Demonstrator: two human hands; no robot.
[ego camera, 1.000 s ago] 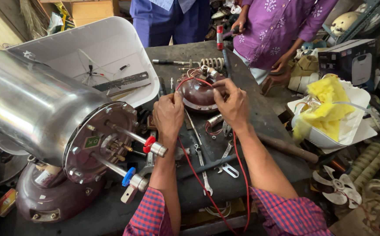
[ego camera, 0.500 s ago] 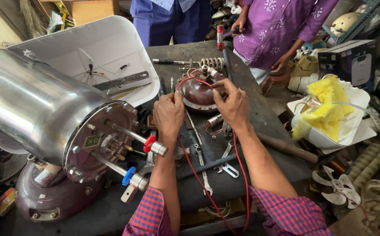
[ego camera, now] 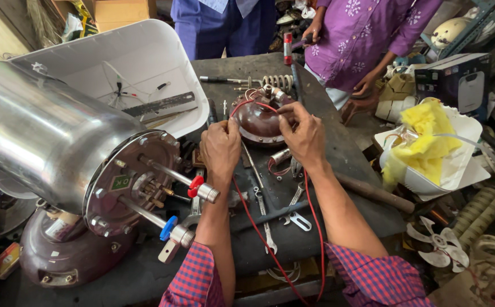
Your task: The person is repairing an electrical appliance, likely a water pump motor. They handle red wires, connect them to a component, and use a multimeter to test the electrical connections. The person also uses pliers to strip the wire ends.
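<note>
A cluttered workbench (ego camera: 367, 170) is crowding both hands: left hand (ego camera: 220, 149) and right hand (ego camera: 303, 132) are pinching a red wire (ego camera: 253, 219) beside the steel tank (ego camera: 48, 136).

Red wire (ego camera: 253, 219) loops over the round maroon base (ego camera: 259, 122) on the table.
</note>
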